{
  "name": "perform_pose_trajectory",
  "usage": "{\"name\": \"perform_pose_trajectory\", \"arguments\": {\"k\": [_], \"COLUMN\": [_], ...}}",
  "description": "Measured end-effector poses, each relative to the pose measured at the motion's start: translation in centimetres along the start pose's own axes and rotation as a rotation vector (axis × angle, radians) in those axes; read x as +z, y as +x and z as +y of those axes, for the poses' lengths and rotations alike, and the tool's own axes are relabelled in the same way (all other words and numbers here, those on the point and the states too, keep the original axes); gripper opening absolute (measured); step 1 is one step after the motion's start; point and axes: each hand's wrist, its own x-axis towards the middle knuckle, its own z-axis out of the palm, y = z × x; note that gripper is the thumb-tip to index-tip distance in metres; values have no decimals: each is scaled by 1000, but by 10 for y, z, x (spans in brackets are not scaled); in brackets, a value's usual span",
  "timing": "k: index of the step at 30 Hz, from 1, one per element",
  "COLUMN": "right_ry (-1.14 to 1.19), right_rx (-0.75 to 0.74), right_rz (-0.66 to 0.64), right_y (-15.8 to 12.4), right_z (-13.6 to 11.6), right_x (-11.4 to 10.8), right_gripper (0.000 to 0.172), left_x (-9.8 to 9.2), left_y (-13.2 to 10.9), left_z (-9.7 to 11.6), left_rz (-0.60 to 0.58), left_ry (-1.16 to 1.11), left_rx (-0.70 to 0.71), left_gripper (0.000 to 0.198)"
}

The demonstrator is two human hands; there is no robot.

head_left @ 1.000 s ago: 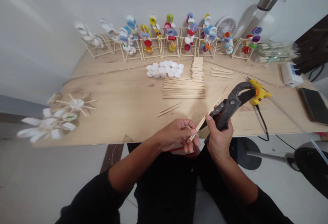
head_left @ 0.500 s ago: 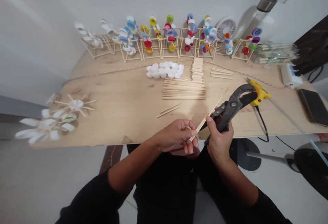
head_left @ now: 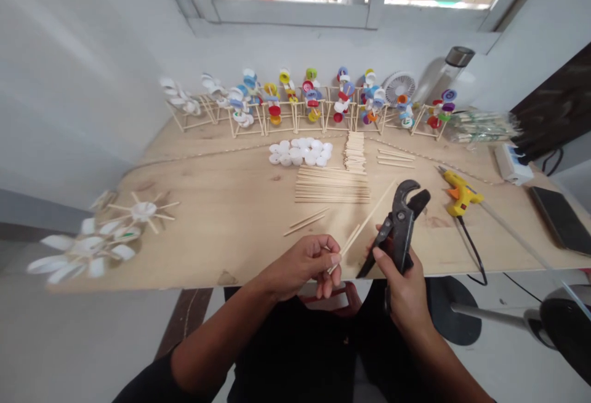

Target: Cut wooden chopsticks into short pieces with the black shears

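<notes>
Near the table's front edge, my left hand (head_left: 310,266) pinches thin wooden sticks (head_left: 355,234), one longer than the other, slanting up to the right. My right hand (head_left: 406,289) is wrapped round the handles of a black cutter (head_left: 401,231), whose curved jaws are parted and stand apart from the sticks. Beyond my left hand lie two short sticks (head_left: 306,221). Farther back are a row of long sticks (head_left: 331,185), a stack of short sticks (head_left: 354,152), a few separate sticks (head_left: 396,158) and a cluster of white caps (head_left: 300,152).
Stick frames with coloured caps (head_left: 314,98) line the back, beside a small fan (head_left: 399,88) and a bottle (head_left: 446,77). On the right are a yellow glue gun (head_left: 462,194), power strip (head_left: 513,164) and phone (head_left: 561,217). White-cap wheels (head_left: 87,246) sit at left.
The cutter has come away from the sticks, and its jaws now stand to their right. The sticks remain in my left hand. The view has tilted up, showing more of the window.
</notes>
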Motion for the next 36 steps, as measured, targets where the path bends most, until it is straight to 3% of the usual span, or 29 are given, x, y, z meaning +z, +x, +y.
{"name": "perform_pose_trajectory", "arguments": {"k": [7,13,25,36], "right_ry": [-227,-353,-470,-507], "right_rx": [69,46,-87,-87], "right_rz": [-337,-473,-491,-503], "right_y": [-15,-20,-22,-22], "right_z": [-10,-9,-11,-9], "right_x": [-26,-26,-16,-17], "right_gripper": [35,32,28,18], "left_x": [-19,-28,-30,-29], "left_y": [-13,-19,-18,-16], "left_z": [15,31,48,48], "left_rz": [1,-30,-18,-29], "left_ry": [55,192,479,540], "left_rx": [35,26,-15,-38], "left_gripper": [24,23,20,17]}}
